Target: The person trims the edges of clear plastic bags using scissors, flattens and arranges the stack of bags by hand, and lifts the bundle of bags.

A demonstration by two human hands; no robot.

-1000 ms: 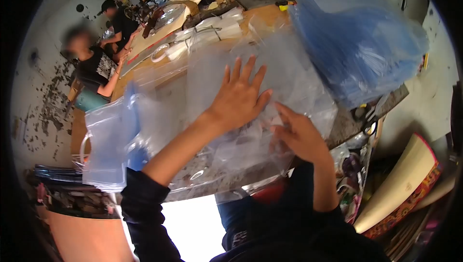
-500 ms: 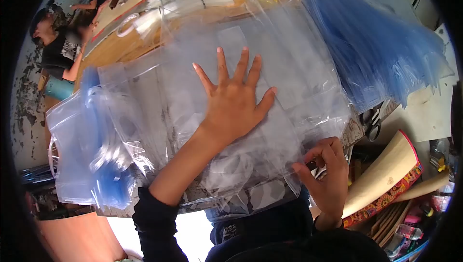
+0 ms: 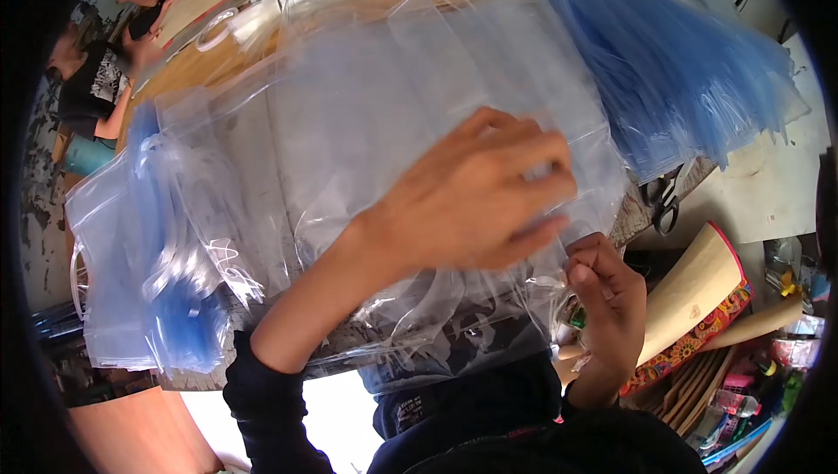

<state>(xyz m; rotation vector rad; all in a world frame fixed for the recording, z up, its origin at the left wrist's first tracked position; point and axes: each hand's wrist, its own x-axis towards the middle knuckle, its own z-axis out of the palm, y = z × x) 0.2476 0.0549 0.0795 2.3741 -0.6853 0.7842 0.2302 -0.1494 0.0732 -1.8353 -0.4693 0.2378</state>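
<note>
Workshop table (image 3: 188, 65) is filling most of the head view, with clear plastic sheets (image 3: 349, 99) lying spread across the middle and a bluish plastic pile (image 3: 672, 81) sitting just beyond them on the right, scissors (image 3: 667, 205) poking out below. Right hand (image 3: 608, 295) is pinching the sheets' near right corner, while the left hand (image 3: 502, 190) is hovering blurry over them, fingers half curled, and honestly I can't tell if it's gripping anything.
</note>
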